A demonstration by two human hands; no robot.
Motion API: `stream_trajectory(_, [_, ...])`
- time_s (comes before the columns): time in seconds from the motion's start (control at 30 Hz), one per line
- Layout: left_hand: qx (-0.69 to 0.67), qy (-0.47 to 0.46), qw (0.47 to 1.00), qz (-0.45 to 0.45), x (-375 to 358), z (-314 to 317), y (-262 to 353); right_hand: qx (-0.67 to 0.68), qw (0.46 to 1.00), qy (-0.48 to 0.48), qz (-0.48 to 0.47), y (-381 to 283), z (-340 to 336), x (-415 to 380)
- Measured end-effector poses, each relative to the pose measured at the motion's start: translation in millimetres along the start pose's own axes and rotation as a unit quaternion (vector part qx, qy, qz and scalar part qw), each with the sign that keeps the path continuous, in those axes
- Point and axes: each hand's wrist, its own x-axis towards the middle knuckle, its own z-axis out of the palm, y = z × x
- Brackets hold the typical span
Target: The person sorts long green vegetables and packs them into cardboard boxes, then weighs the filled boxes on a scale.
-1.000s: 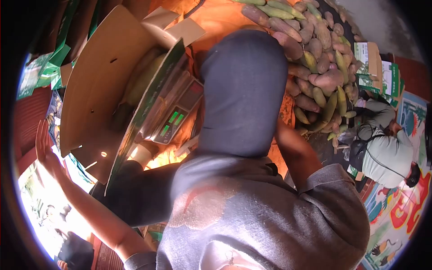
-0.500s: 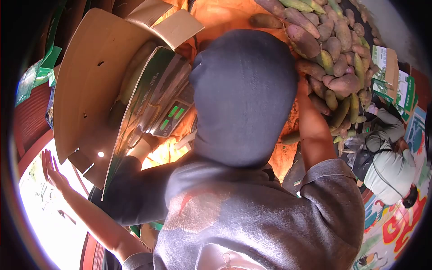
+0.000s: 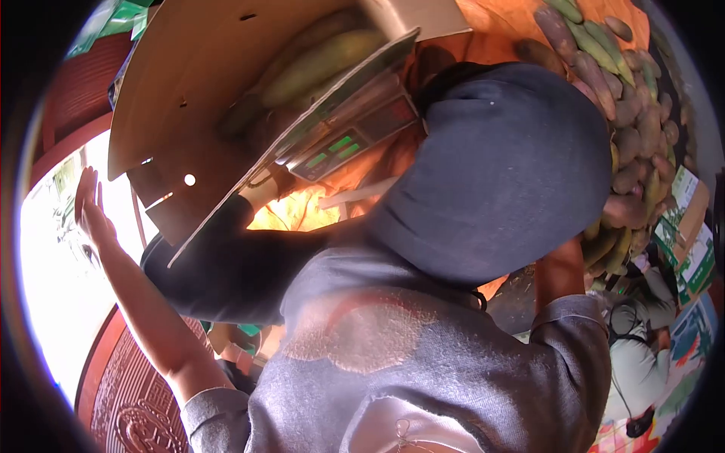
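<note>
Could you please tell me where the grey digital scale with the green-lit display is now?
In the head view, the grey digital scale sits left of the raised dark-trousered knee, beside the open brown cardboard box.

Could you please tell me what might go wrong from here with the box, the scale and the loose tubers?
The cardboard box's raised flap stands close beside the lit digital scale; if it leans on it, the reading could be off. The bent knee hides the right hand, so a grab there might be clumsy. The tubers lie in a loose heap and could roll if nudged.
</note>
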Motion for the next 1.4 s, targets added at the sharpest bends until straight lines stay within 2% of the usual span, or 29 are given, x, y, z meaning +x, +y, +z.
stream_trajectory(0.27, [-0.04,-0.001,0.997,0.06,2,15,15,0.04,0.997,0.041,-0.054,-15,-20,5])
stream_trajectory(0.3, [-0.007,-0.024,0.996,0.085,-2,21,24,0.054,0.995,0.05,-0.068,-20,-26,5])
stream_trajectory(0.4, [-0.039,-0.079,0.983,0.161,10,15,31,0.108,0.984,0.075,-0.117,-37,-49,3])
stream_trajectory(0.6, [-0.068,-0.138,0.963,0.22,8,39,36,0.249,0.936,0.105,-0.227,-82,-119,-8])
stream_trajectory(0.7, [-0.097,-0.166,0.962,0.192,6,46,29,0.307,0.906,0.105,-0.273,-106,-159,-23])
stream_trajectory(0.73, [-0.064,-0.167,0.966,0.186,2,50,37,0.329,0.895,0.101,-0.285,-110,-173,-26])
stream_trajectory(0.83, [-0.061,-0.23,0.945,0.224,-5,56,51,0.362,0.875,0.102,-0.305,-122,-227,-47])
stream_trajectory(0.87, [-0.062,-0.241,0.94,0.233,-9,59,53,0.327,0.838,0.177,-0.4,-122,-243,-36])
stream_trajectory(0.93, [-0.017,-0.238,0.93,0.28,-23,67,68,0.172,0.86,0.281,-0.39,-163,-302,-96])
stream_trajectory(1.07, [0.075,-0.222,0.926,0.296,-51,67,91,0.156,0.807,0.246,-0.514,-247,-368,-192])
stream_trajectory(1.1, [0.045,-0.218,0.933,0.284,-52,69,89,0.135,0.805,0.213,-0.537,-273,-377,-222])
stream_trajectory(1.13, [0.08,-0.207,0.923,0.314,-50,68,87,0.114,0.802,0.18,-0.557,-297,-380,-250])
stream_trajectory(1.2, [0.158,-0.206,0.919,0.296,-56,65,96,0.089,0.776,0.092,-0.618,-341,-372,-289])
stream_trajectory(1.27, [0.17,-0.212,0.912,0.307,-55,64,91,-0.008,0.716,0.054,-0.696,-382,-354,-316])
stream_trajectory(1.33, [0.171,-0.192,0.907,0.333,-52,70,78,-0.045,0.65,-0.016,-0.758,-416,-322,-329])
stream_trajectory(1.4, [0.198,-0.184,0.904,0.33,-51,69,75,-0.133,0.606,-0.04,-0.784,-444,-285,-336])
